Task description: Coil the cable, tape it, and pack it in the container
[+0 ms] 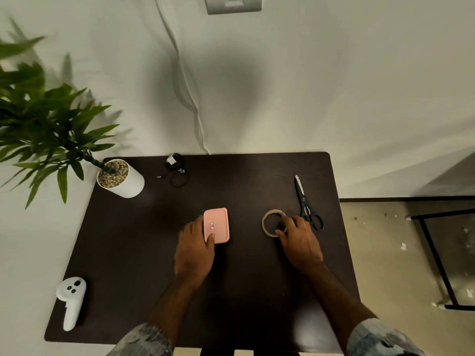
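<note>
A small pink container (217,225) with its lid on lies in the middle of the dark table (133,253). My left hand (194,250) grips its left side, thumb resting on the lid. A clear tape roll (268,222) lies flat to the right; my right hand (298,240) holds its right rim with fingers and thumb. A thin black cable (177,170), partly bundled, lies at the table's far edge, away from both hands.
Black scissors (307,204) lie just right of the tape roll. A white pot with a leafy plant (120,179) stands at the far left corner. A white controller (72,301) rests near the front left. A white cord (185,80) hangs down the wall behind.
</note>
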Demonstrator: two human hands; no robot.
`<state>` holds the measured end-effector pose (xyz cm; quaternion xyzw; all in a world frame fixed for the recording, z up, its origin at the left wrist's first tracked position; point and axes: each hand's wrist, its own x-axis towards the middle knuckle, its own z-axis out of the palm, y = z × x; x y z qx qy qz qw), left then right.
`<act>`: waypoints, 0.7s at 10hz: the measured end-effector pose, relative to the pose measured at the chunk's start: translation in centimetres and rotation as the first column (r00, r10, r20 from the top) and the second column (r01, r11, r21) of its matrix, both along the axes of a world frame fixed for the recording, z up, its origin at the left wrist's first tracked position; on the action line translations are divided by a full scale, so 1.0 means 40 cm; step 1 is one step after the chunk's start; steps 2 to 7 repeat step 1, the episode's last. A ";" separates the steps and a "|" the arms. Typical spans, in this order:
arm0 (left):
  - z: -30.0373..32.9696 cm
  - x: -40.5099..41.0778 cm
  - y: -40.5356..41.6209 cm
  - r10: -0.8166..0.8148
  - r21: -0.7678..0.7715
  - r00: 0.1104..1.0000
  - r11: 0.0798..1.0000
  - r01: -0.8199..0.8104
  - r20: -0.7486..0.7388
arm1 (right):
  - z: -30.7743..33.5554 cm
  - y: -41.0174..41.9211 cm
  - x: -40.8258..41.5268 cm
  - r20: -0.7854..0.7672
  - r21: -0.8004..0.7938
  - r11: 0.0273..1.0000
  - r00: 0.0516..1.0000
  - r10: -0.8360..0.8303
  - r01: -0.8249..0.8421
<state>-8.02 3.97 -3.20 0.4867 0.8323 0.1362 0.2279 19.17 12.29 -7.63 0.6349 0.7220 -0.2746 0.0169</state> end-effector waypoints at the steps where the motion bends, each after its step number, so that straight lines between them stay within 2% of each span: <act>1: 0.048 0.007 -0.002 0.015 0.080 1.000 0.997 -0.014 -0.012 | 0.037 -0.003 -0.005 -0.034 0.055 0.998 0.999 -0.036 0.038; 7: 0.048 0.007 -0.002 0.015 0.080 1.000 0.997 -0.014 -0.012 | 0.037 -0.003 -0.005 -0.034 0.055 0.998 0.999 -0.036 0.038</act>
